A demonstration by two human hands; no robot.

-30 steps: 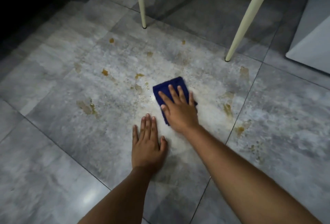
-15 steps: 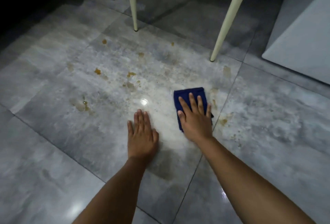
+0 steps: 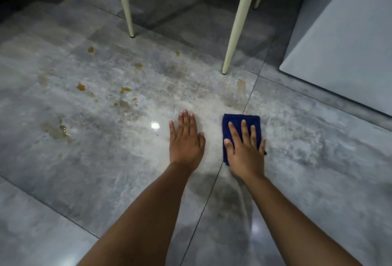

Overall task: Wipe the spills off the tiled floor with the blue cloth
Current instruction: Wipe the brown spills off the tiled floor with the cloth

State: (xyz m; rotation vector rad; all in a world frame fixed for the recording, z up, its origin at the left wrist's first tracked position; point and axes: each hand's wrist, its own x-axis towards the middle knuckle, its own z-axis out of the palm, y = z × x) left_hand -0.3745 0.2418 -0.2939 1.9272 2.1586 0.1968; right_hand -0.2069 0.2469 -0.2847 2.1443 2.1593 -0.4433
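Two hands were down on the tiled floor [image 3: 318,159], both palms flat with fingers stretched out. The left hand [image 3: 186,140] held nothing, just pressed on bare tile. The right hand [image 3: 246,151] was spread flat on top of the blue cloth [image 3: 239,120], pinning it to the floor rather than gripping it, fingers pointing away from the person.

There was one cloth, dark blue, folded into a rough rectangle, fuzzy-looking texture. Its far edge and left side stuck out from under the hand, and it sat right on the grout line [image 3: 214,181] between two big grey tiles, just beside the left hand.

Spills: I counted around seven or eight brownish-yellow blotches on the tile left of the hands, hard to be exact since some were faint. The biggest was a pale puddle [image 3: 56,128] toward the left edge, a small cluster [image 3: 125,96] sat further up, and a faint smear [image 3: 241,84] lay near the foot of the nearest leg. The tile around the hands looked whitish and streaky.

Five thin cream furniture legs showed at the top, the closest one [image 3: 237,24] slanting down near the cloth's far side. A pale grey cabinet [image 3: 343,49] filled the right corner.
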